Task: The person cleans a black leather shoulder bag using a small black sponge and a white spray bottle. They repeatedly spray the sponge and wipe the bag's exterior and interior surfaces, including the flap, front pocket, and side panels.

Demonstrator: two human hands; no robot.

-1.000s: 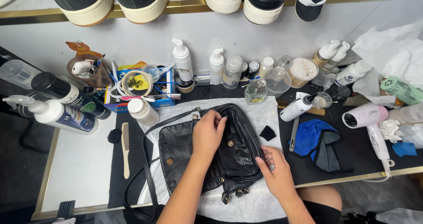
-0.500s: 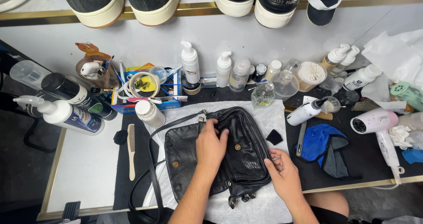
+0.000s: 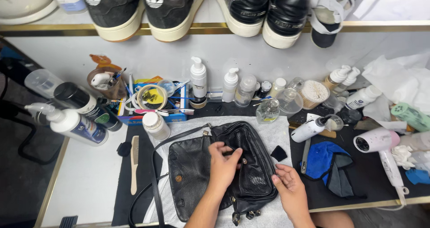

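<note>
1. Black leather bag [image 3: 197, 174] lies flat on a white towel [image 3: 268, 134] near the counter's front edge, strap trailing toward the front left corner.
2. I see my left hand [image 3: 225, 165] on the bag's middle, fingers curled and pinching the leather.
3. My right hand [image 3: 290, 188] presses the bag's right edge, fingers close together.
4. Blue cloth [image 3: 323, 158] sits just beside it.

Black leather bag [image 3: 197, 174] (soft sheen), white cloth towel [image 3: 277, 131].
</note>
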